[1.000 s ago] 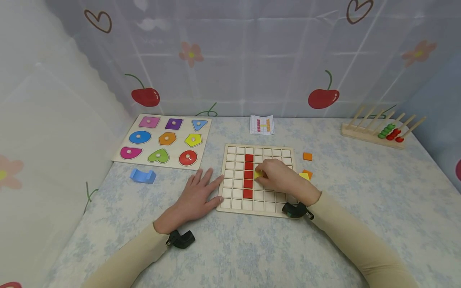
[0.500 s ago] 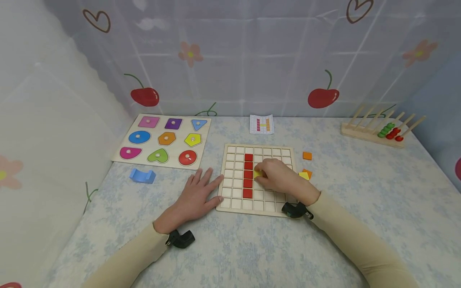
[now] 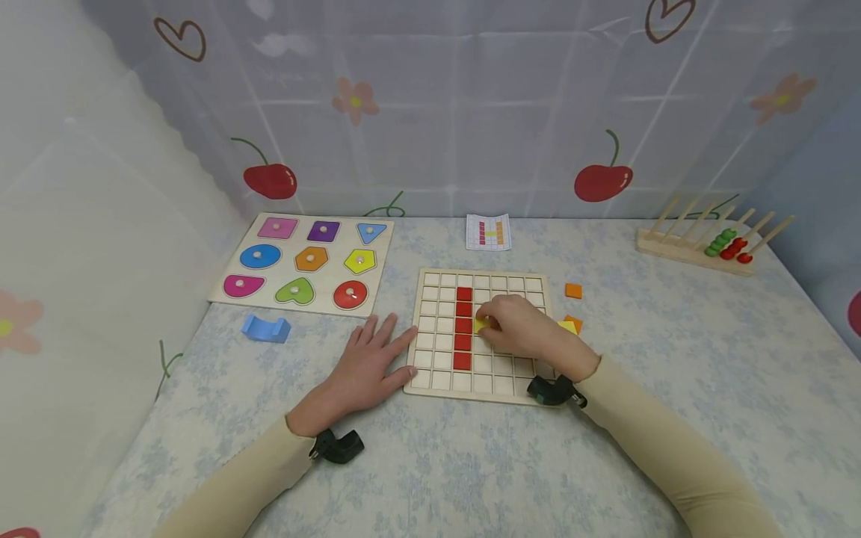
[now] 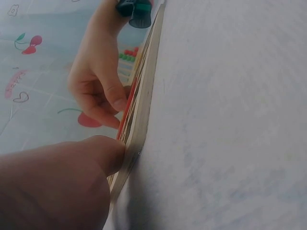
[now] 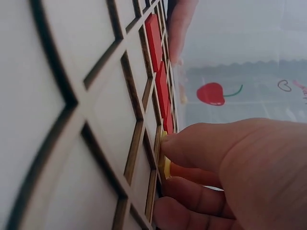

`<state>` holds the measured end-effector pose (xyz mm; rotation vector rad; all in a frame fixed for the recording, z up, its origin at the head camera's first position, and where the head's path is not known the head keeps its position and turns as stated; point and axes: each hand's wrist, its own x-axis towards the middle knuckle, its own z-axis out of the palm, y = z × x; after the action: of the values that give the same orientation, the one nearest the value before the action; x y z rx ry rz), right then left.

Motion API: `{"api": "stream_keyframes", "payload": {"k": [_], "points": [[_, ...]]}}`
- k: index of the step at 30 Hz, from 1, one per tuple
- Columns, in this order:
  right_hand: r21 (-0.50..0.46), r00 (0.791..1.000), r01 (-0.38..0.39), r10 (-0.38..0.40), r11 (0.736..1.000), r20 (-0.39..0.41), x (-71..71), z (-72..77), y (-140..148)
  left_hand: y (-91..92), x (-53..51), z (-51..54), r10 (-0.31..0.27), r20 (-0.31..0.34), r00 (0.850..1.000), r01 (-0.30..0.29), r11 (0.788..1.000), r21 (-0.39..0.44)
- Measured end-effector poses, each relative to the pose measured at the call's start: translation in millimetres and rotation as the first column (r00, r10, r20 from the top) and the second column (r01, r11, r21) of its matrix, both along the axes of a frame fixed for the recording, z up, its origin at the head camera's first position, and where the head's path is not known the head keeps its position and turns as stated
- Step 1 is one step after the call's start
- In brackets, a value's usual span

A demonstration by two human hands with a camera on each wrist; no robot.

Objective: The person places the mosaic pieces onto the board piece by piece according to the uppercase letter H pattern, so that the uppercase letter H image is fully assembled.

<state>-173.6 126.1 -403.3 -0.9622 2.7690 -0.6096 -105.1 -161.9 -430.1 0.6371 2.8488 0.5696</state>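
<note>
A wooden grid board (image 3: pixel 444 383) lies on the table, with a column of red square tiles (image 3: pixel 463 326) set in its cells. My right hand (image 3: pixel 518 326) pinches a yellow square tile (image 5: pixel 166 163) between thumb and fingers, at the cell just right of the middle red tile. In the right wrist view the yellow tile touches the board's grid, partly covered by the fingers. My left hand (image 3: pixel 366 370) lies with fingers spread at the board's left edge, its thumb and index finger touching it. Another yellow tile (image 3: pixel 569 327) and orange tiles (image 3: pixel 573 291) lie right of the board.
Behind the board lies a small printed pattern card (image 3: pixel 489 232). A shape puzzle board (image 3: pixel 303 258) is at back left, with a blue curved block (image 3: pixel 266 329) in front of it. At back right stands a wooden peg rack (image 3: pixel 696 250) with green and red beads.
Hardly anything differs. My right hand stays over the same cell with the yellow tile, and my left hand keeps its place at the board's edge.
</note>
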Motion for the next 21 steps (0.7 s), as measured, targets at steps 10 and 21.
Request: {"api": "stream_keyframes", "payload": {"k": [10,21], "points": [[-0.007,1.0,-0.015,0.015,1.0,-0.022,0.8,-1.4,-0.2,0.3,-0.3,0.6,0.002,0.006,1.0,-0.002,1.0,-0.001],[0.01,0.999,-0.02,0.021,1.0,-0.034,1.3,-1.8,0.1,-0.7,-0.2,-1.2,-0.001,-0.003,1.0,0.001,1.0,-0.005]]}}
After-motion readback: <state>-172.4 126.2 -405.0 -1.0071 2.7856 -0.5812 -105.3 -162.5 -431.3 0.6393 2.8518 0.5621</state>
